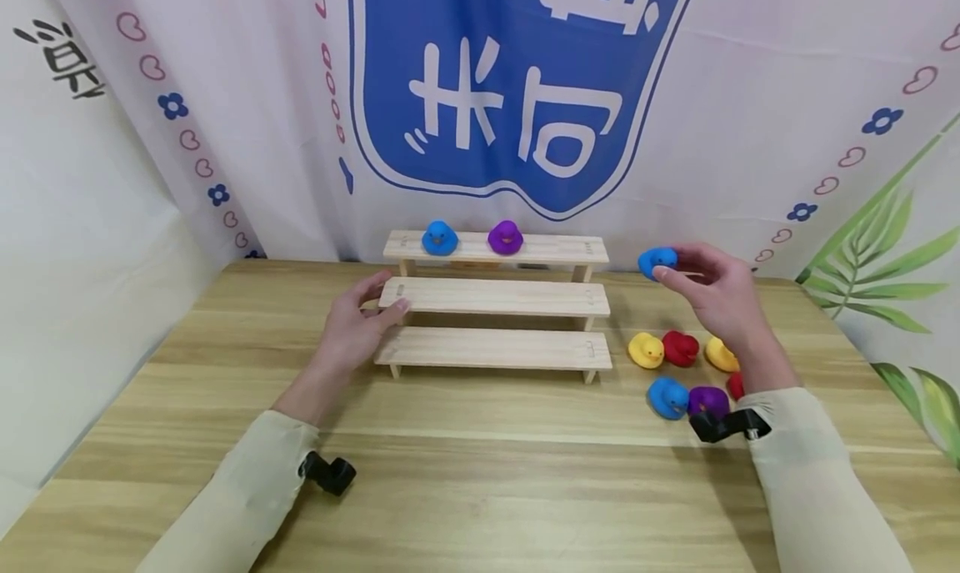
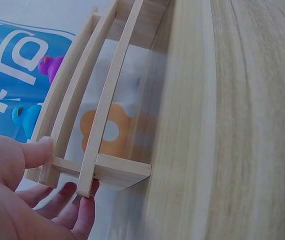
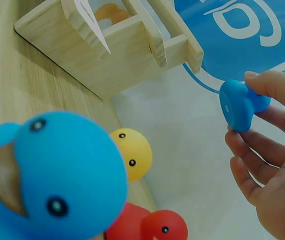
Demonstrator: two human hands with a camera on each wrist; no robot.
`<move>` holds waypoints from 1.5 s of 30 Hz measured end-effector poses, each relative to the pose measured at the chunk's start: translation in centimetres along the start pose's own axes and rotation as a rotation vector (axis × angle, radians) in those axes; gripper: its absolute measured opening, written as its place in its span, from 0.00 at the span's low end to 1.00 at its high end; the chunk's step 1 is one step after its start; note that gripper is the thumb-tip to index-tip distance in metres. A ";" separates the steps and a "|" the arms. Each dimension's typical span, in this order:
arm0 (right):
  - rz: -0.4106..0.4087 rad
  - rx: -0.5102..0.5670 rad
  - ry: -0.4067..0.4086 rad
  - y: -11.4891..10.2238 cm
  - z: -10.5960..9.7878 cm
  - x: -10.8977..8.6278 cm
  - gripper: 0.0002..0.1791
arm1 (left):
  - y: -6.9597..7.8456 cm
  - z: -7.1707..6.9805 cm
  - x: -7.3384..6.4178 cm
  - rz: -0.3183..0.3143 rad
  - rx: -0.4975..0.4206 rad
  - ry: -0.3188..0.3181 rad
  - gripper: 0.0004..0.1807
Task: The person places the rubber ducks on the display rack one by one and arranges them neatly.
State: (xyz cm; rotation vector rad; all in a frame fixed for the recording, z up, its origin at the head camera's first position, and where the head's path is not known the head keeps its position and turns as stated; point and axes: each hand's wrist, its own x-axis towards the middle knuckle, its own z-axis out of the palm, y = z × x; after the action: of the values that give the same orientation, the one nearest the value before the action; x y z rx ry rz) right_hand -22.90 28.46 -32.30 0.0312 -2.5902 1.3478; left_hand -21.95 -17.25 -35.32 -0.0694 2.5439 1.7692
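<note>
A three-step wooden rack (image 1: 495, 296) stands at the middle of the table. My left hand (image 1: 356, 323) grips its left end, the thumb over the middle step and the fingers curled at the end of the planks. On the top step sit a blue rubber duck (image 1: 439, 238) and a purple rubber duck (image 1: 506, 238). My right hand (image 1: 716, 285) pinches another blue rubber duck (image 3: 237, 106) between thumb and fingers, in the air right of the rack's top step. Its flat underside faces the rack in the right wrist view.
Right of the rack, below my right hand, lie several ducks: a yellow duck (image 1: 646, 350), a red duck (image 1: 680, 349), a blue duck (image 1: 667, 398), a purple duck (image 1: 708, 401) and others partly behind my forearm. A printed curtain (image 1: 300, 139) hangs behind the table (image 1: 480, 490).
</note>
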 end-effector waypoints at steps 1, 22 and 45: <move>-0.002 0.001 0.004 -0.1 0.0 0.0 0.32 | 0.0 0.0 0.0 -0.002 -0.003 0.000 0.38; -0.070 0.074 0.015 -1.6 1.4 0.0 0.29 | 0.0 0.0 -0.1 -0.018 -0.018 -0.011 0.39; -0.124 0.156 -0.003 -3.4 2.7 0.4 0.27 | 0.2 0.0 0.1 -0.019 -0.002 -0.011 0.38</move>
State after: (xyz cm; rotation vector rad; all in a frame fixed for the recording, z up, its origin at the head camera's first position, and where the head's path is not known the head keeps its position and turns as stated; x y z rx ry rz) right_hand -23.40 24.35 -30.97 0.2153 -2.4352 1.5010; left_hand -22.07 -17.21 -35.10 -0.0830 2.5259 1.7605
